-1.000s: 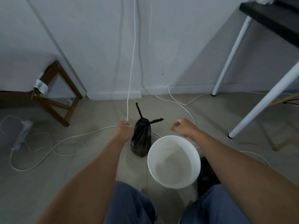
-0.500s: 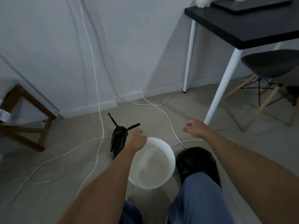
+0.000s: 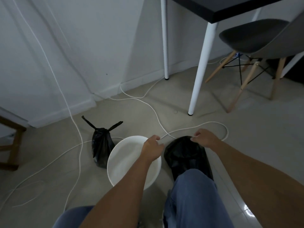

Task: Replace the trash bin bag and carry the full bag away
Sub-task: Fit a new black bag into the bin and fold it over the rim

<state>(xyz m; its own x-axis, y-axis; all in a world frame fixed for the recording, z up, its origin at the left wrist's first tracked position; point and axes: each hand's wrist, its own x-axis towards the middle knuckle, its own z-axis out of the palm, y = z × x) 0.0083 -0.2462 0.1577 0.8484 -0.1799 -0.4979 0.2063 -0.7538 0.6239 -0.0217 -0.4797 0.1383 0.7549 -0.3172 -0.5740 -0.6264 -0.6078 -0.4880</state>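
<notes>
A white round bin [image 3: 131, 163] stands open on the floor with no liner visible inside. Left of it and touching its side, a full black bag [image 3: 100, 148] stands upright with its top tied in two ears. Just right of the bin, a loose black bag [image 3: 185, 157] lies crumpled on the floor, partly hidden by my right knee. My left hand [image 3: 152, 149] hovers over the bin's right rim, fingers curled with nothing seen in them. At the loose bag's far edge, my right hand [image 3: 204, 137] has its fingertips pinched on the plastic.
White cables [image 3: 158, 116] trail over the floor around the bin and bags. A black table on white legs [image 3: 199, 71] stands at the right, with a grey chair [image 3: 256, 38] behind it. A wooden stool [image 3: 12, 145] sits at the far left.
The view has swung right. My left hand moved from the bin's left rim to its right rim. My right hand dropped onto the loose black bag's far edge.
</notes>
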